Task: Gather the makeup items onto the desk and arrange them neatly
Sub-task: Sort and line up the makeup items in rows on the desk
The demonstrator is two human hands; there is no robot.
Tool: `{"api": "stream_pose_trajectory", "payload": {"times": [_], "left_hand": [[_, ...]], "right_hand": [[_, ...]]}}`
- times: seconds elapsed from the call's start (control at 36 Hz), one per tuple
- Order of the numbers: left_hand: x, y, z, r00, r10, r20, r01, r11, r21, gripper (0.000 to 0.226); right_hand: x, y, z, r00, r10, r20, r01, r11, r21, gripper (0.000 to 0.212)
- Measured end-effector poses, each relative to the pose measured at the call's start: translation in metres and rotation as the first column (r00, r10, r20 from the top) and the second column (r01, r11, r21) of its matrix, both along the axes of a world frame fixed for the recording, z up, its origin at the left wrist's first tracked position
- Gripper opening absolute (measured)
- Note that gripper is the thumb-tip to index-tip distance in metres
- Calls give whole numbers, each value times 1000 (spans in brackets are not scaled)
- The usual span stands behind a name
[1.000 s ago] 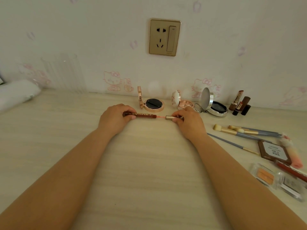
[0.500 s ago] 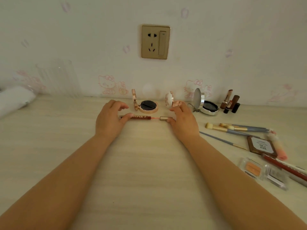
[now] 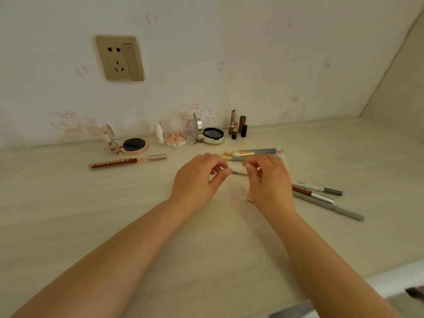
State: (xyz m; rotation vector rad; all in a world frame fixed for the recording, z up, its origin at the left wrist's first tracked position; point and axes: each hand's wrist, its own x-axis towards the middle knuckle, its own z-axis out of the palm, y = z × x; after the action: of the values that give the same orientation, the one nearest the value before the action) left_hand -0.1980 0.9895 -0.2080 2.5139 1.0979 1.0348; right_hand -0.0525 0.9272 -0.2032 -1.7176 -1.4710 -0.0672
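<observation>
Both the left hand (image 3: 199, 180) and the right hand (image 3: 270, 180) hover with loosely curled fingers at a thin grey makeup brush (image 3: 239, 173); whether they pinch it, I cannot tell. It looks light, stiff and rollable, best pinched mid-handle.

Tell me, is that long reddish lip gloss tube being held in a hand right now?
No, the lip gloss tube lies alone on the desk, left of both the left hand and right hand.

The pale wooden surface (image 3: 68, 214) is bare in front and to the left. A row of open round compacts (image 3: 135, 146) and small dark lipsticks (image 3: 238, 128) blocks the back wall. Grey pens (image 3: 321, 198) lie on the right.
</observation>
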Motion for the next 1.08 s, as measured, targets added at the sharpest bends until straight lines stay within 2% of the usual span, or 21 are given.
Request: {"api": "stream_pose_trajectory", "payload": {"times": [0.17, 0.31, 0.44, 0.64, 0.83, 0.94, 1.08], "left_hand": [[81, -22, 6, 976, -156, -151, 160, 987, 18, 18], [117, -21, 2, 945, -185, -271, 179, 983, -46, 23], [128, -16, 5, 926, -142, -349, 138, 990, -37, 21], [137, -16, 12, 875, -129, -467, 119, 992, -51, 17], [139, -14, 14, 788, -143, -599, 153, 988, -35, 24], [139, -15, 11, 790, -144, -596, 184, 983, 6, 26], [134, -19, 11, 883, -128, -451, 177, 982, 67, 20]], "right_hand": [[73, -53, -12, 984, -177, -16, 176, 983, -43, 12], [114, -73, -18, 958, -277, 69, 285, 937, -202, 18], [123, -79, -21, 949, -286, 131, 312, 904, -291, 22], [127, -78, -23, 946, -304, 110, 323, 874, -361, 28], [128, -78, -23, 946, -318, 58, 316, 870, -379, 25], [127, -78, -22, 945, -315, 88, 324, 863, -387, 26], [126, -77, -19, 939, -335, 77, 341, 876, -341, 24]]}}
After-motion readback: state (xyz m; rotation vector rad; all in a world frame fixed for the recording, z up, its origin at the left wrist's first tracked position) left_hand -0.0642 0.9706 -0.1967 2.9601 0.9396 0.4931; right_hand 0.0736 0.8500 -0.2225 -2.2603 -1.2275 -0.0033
